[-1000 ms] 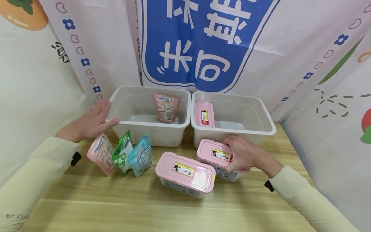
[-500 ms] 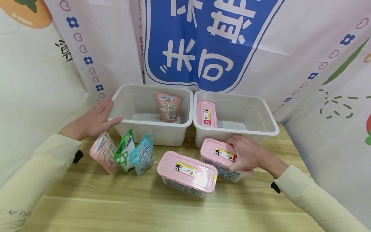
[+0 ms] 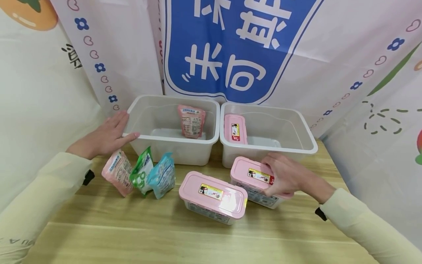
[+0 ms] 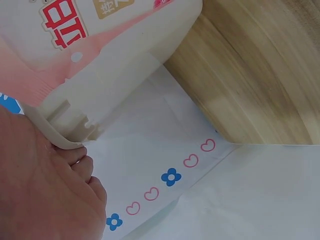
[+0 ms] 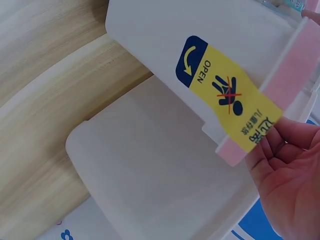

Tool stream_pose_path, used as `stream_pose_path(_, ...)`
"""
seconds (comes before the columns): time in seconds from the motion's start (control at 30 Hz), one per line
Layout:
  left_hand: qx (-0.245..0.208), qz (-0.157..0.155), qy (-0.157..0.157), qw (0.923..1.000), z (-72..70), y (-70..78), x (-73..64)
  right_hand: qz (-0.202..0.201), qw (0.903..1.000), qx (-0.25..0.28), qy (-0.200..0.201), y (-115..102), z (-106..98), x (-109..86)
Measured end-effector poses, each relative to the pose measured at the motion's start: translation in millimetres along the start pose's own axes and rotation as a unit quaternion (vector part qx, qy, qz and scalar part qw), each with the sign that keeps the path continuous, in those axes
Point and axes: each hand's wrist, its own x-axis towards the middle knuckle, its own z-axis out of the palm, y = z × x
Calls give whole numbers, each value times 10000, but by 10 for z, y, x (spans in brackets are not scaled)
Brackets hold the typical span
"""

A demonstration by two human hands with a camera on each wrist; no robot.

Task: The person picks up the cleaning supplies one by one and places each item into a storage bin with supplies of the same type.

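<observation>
In the head view, my left hand [image 3: 100, 137] rests on the left rim of the left white bin [image 3: 171, 146], thumb along its front edge. The left wrist view shows the fingers [image 4: 82, 165] at the rim. A pink pouch [image 3: 190, 123] stands inside this bin. My right hand [image 3: 285, 174] grips the right end of a pink-lidded box [image 3: 252, 168] on the table, in front of the right white bin [image 3: 273, 141]. Its yellow OPEN label [image 5: 225, 95] shows in the right wrist view. Another pink-lidded box [image 3: 235, 129] stands inside the right bin, at its left.
A third pink-lidded box [image 3: 212, 194] sits on the wooden table [image 3: 165, 234], front left of the gripped one. Pink [image 3: 118, 174], green [image 3: 143, 172] and blue pouches [image 3: 162, 176] stand before the left bin. A printed cloth [image 3: 227, 47] hangs behind the bins.
My right hand and the gripped box have shifted slightly right, away from the neighbouring box. My left hand keeps its place on the bin. The head view has shifted slightly.
</observation>
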Motion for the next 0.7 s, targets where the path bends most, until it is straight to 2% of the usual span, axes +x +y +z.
stream_pose_path(0.7, -15, 34, 8, 10000, -4, 13, -4, 114, 9997, -181, -76, -52, -336, -81)
